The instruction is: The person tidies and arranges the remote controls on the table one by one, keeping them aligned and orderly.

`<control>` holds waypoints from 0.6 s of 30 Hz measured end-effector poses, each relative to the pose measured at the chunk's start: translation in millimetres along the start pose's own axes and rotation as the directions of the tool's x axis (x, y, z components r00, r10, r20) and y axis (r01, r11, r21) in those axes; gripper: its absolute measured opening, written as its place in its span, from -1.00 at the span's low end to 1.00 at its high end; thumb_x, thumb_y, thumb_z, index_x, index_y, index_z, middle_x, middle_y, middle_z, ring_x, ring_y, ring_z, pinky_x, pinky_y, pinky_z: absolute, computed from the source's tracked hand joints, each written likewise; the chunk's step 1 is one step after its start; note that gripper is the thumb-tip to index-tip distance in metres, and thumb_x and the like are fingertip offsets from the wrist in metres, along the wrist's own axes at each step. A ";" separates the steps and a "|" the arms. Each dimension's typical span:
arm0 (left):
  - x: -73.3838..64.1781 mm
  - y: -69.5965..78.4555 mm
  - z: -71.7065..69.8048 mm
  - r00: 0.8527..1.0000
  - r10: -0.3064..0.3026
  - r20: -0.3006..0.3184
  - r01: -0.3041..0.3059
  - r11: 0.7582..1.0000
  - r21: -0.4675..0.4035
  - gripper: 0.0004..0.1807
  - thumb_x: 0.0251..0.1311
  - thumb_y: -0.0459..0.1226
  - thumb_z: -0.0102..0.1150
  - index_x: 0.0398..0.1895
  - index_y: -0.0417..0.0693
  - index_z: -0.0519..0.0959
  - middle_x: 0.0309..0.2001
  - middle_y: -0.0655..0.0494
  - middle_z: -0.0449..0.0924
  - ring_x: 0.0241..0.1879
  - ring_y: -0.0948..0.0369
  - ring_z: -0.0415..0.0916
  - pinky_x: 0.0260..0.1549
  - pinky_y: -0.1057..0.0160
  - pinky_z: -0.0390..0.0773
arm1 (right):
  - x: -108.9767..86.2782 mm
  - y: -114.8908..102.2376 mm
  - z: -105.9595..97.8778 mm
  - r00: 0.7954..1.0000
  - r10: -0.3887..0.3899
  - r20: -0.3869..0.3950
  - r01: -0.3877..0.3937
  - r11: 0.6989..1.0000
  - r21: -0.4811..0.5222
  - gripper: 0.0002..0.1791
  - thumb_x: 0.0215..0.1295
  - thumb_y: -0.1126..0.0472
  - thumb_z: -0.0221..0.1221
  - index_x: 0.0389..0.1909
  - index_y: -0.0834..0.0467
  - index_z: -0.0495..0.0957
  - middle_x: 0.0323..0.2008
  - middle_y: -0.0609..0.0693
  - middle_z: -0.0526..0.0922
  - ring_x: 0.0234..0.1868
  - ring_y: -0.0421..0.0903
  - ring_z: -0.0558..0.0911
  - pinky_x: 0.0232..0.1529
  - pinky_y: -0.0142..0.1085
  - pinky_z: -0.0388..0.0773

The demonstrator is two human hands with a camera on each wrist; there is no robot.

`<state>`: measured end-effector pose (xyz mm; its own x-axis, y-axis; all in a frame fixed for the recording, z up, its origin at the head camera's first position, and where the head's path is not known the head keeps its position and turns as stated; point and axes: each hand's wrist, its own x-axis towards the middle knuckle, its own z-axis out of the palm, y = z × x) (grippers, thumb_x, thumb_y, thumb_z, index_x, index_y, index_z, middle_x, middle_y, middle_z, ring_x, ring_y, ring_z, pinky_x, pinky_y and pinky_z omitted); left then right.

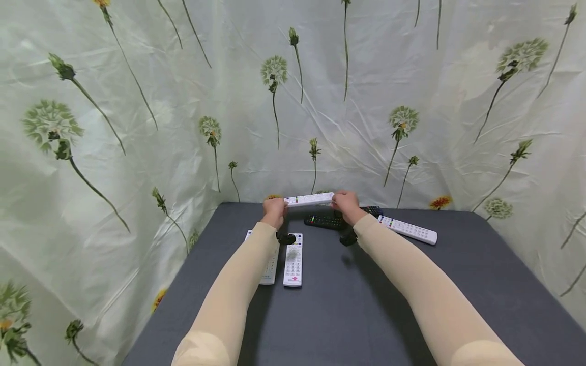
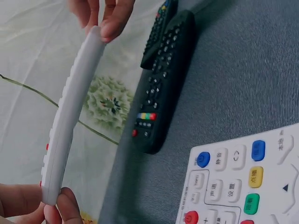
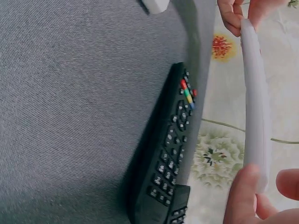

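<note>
Remotes, six in all. One white remote (image 1: 309, 200) held raised near the far edge: left hand (image 1: 274, 211) pinching one end, right hand (image 1: 346, 206) the other. On the surface (image 1: 329, 315): three white remotes (image 1: 293, 264), two black remotes (image 1: 322, 221).

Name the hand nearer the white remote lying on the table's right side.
Right. The right hand is just left of that white remote; the left hand is farther left.

The held remote (image 3: 255, 107) mostly hides its front in right wrist view; left sleeve (image 1: 229, 292) partly hides another remote (image 1: 269, 272)
</note>
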<state>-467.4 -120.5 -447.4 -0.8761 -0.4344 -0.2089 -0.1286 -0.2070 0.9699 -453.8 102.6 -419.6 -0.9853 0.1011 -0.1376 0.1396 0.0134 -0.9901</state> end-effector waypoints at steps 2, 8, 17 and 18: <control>-1.6 3.8 -0.9 0.999 0.020 0.030 -0.019 1.000 -0.016 -0.90 0.12 -0.55 0.15 -0.37 -0.24 0.50 -0.39 0.03 0.45 -0.58 0.22 0.45 -0.06 -0.02 0.61 | -0.4 -4.6 -1.9 1.000 0.007 0.002 -0.007 0.999 0.041 -0.49 0.39 0.41 0.05 0.34 0.43 0.38 0.21 0.37 0.46 -0.23 -0.12 0.70 -0.10 -0.34 0.63; -2.5 9.4 -3.7 0.998 0.032 0.061 -0.027 0.997 -0.075 -0.82 0.09 -0.60 0.10 -0.46 -0.18 0.44 -0.37 0.04 0.43 -0.50 0.23 0.42 -0.20 0.15 0.62 | 3.0 -7.6 -5.8 0.998 0.042 0.043 -0.047 0.993 0.104 -0.50 0.39 0.42 0.03 0.34 0.46 0.36 0.22 0.38 0.44 -0.21 -0.14 0.70 -0.17 -0.44 0.62; -6.7 10.9 -10.1 0.985 0.005 0.172 0.022 0.988 -0.154 -0.57 0.13 -0.66 0.08 0.12 -0.45 0.58 -0.08 -0.20 0.60 -0.34 0.20 0.56 -0.03 0.17 0.62 | -4.4 -4.5 -17.6 0.983 0.129 0.128 -0.147 0.978 0.147 -0.41 0.37 0.46 0.10 0.39 0.47 0.21 0.02 0.28 0.45 -0.22 -0.10 0.62 -0.05 -0.37 0.61; -7.6 11.4 -11.0 0.983 0.007 0.186 0.021 0.989 -0.148 -0.54 0.14 -0.66 0.07 0.15 -0.44 0.57 -0.02 -0.22 0.59 -0.32 0.19 0.57 -0.05 0.20 0.62 | -7.0 -4.8 -18.7 0.982 0.132 0.135 -0.151 0.979 0.136 -0.41 0.39 0.45 0.09 0.40 0.46 0.21 -0.01 0.25 0.45 -0.24 -0.13 0.61 -0.04 -0.36 0.61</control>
<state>-457.1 -129.2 -436.1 -0.9481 -0.2652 -0.1756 -0.0772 -0.3437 0.9359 -445.8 120.4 -413.4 -0.9623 -0.0335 -0.2699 0.2719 -0.1373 -0.9525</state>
